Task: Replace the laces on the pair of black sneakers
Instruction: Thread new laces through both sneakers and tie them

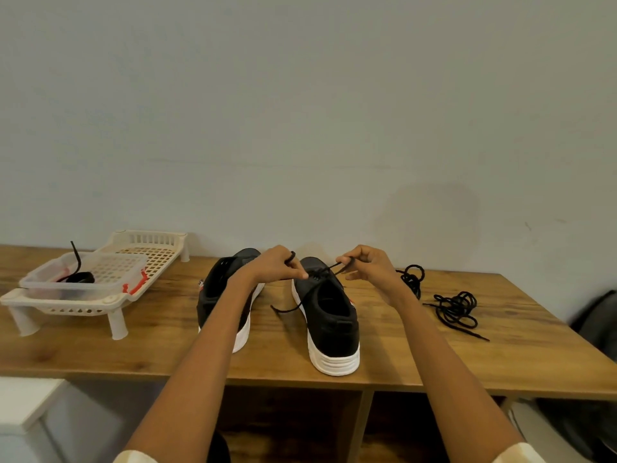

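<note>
Two black sneakers with white soles stand heels toward me on the wooden table. My left arm partly covers the left sneaker. Above the right sneaker both hands work its black lace. My left hand pinches a loop of that lace, and my right hand pinches the other strand. One loose end of the lace trails on the table between the shoes.
Two bundles of loose black laces lie on the table to the right. At the left a white plastic rack carries a clear container with a black lace inside. A dark bag sits beyond the table's right edge.
</note>
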